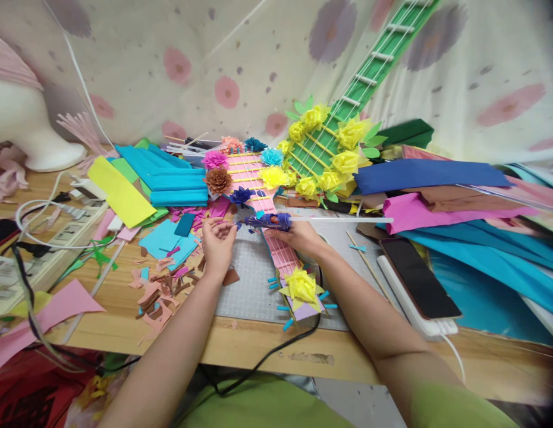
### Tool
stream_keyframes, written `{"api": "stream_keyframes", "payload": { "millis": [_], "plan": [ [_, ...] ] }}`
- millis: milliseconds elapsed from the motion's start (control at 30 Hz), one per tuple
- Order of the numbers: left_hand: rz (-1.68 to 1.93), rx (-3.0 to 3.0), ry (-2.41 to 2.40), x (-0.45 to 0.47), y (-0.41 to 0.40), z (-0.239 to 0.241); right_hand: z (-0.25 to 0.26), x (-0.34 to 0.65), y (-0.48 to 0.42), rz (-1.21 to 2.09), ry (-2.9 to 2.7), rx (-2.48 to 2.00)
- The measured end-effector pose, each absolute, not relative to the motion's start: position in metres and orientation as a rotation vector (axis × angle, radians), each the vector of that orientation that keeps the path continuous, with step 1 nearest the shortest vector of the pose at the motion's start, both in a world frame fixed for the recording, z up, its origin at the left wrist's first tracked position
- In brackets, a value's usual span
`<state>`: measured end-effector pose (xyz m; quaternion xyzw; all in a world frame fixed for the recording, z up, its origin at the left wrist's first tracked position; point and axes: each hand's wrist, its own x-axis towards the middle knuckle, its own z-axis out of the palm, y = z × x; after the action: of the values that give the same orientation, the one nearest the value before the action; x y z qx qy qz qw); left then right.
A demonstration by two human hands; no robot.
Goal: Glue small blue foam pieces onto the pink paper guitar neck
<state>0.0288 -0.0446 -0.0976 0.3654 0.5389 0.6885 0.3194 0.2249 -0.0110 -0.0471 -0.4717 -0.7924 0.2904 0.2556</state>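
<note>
My right hand (303, 238) is wrapped round a blue hot glue gun (276, 222), with a long white glue stick (343, 220) jutting from its back end. Its nozzle points left, towards my left hand (219, 241). The fingertips of that hand are pinched on a small dark blue paper piece (239, 226), partly hidden and blurred. Beneath both hands lies a pink paper guitar (283, 254) with white strings. Several paper flowers edge its body, among them a dark blue flower (241, 195) just beyond the nozzle. A yellow flower (302, 286) sits on its head end.
A green paper guitar (314, 151) with yellow flowers leans against the curtain. Paper scraps (163, 297) litter the left, beside a power strip (49, 255) with cables. A phone (419, 279) rests on a white power strip at right, near folded crepe paper (437, 175).
</note>
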Motion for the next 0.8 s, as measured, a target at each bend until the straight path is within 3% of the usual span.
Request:
{"api": "stream_keyframes", "payload": {
  "millis": [533, 800],
  "plan": [
    [1.816, 0.966, 1.346, 0.027, -0.047, -0.097, -0.039, 0.280, 0.016, 0.776, -1.691, -1.273],
    [1.881, 0.911, 1.389, 0.022, -0.045, -0.094, -0.076, 0.319, 0.018, 0.770, -1.629, -1.551]
  ]
}}
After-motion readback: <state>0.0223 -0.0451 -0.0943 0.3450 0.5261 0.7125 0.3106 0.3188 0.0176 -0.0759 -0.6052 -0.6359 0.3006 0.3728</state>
